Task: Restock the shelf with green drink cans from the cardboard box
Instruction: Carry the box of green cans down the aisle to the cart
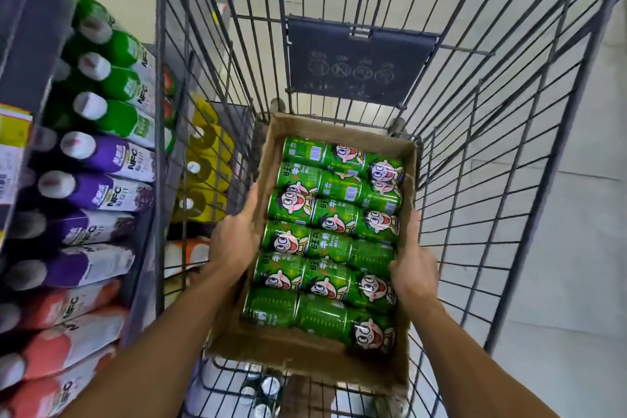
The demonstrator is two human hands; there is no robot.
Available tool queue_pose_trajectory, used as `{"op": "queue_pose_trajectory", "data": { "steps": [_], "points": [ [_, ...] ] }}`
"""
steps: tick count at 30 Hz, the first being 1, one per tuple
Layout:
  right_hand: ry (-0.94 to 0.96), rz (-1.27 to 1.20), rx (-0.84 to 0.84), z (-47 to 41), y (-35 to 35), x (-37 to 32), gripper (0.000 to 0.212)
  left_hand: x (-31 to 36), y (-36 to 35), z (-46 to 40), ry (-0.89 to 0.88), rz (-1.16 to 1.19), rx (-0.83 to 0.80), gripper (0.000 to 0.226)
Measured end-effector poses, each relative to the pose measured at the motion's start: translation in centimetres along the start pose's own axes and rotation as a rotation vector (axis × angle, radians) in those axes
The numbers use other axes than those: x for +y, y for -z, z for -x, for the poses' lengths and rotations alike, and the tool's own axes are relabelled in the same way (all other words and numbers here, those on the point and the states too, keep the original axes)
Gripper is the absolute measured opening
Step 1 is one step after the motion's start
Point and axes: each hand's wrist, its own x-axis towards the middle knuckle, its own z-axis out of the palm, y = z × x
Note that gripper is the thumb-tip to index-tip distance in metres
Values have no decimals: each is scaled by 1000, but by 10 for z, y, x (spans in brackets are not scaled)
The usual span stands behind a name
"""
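An open cardboard box sits inside a wire cart, held between both my hands. It is packed with several green drink cans lying on their sides, each printed with a cartoon face. My left hand grips the box's left wall, fingers over the rim. On the right wall my right hand holds the box the same way. The near end of the box has a gap with no cans.
The dark wire cart surrounds the box, with a black panel on its far side. A shelf at left holds green, purple and orange NFC bottles. Yellow bottles stand lower down. Pale floor lies to the right.
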Motion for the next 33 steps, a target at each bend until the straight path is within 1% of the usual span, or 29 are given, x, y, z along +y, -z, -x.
{"op": "queue_pose_trajectory", "data": {
  "steps": [6,9,11,13,15,16,17,19,20,21,23,28,31,33],
  "points": [
    [-22,3,-47,-1,-14,5,107,-9,-24,1,25,-60,-51,96],
    [-9,27,-45,-1,-19,8,105,-11,-24,3,40,-29,-68,98],
    [-19,46,-68,-3,-18,8,102,-12,-17,5,51,-7,-129,102],
    [-35,69,-129,-3,-11,4,102,-7,-7,9,59,-11,-192,104],
    [-70,67,-217,-2,1,-4,103,0,3,14,80,-68,-245,100],
    [-82,73,-255,0,7,-8,101,4,9,19,99,-106,-264,94],
    [-86,103,-288,3,13,-11,95,8,14,25,108,-138,-279,82],
    [-22,256,-348,15,27,-20,69,17,26,45,94,-178,-303,46],
    [41,344,-362,22,32,-22,56,21,33,57,82,-203,-322,32],
    [102,424,-369,32,38,-26,49,26,39,69,68,-231,-339,26],
    [189,518,-371,52,51,-33,44,38,52,93,61,-278,-343,26],
    [411,622,-436,100,92,-52,32,74,76,143,68,-329,-319,28],
    [497,702,-473,113,111,-52,27,95,88,168,58,-301,-284,28],
    [551,731,-467,121,125,-50,27,109,96,184,87,-287,-256,29]
  ]
}}
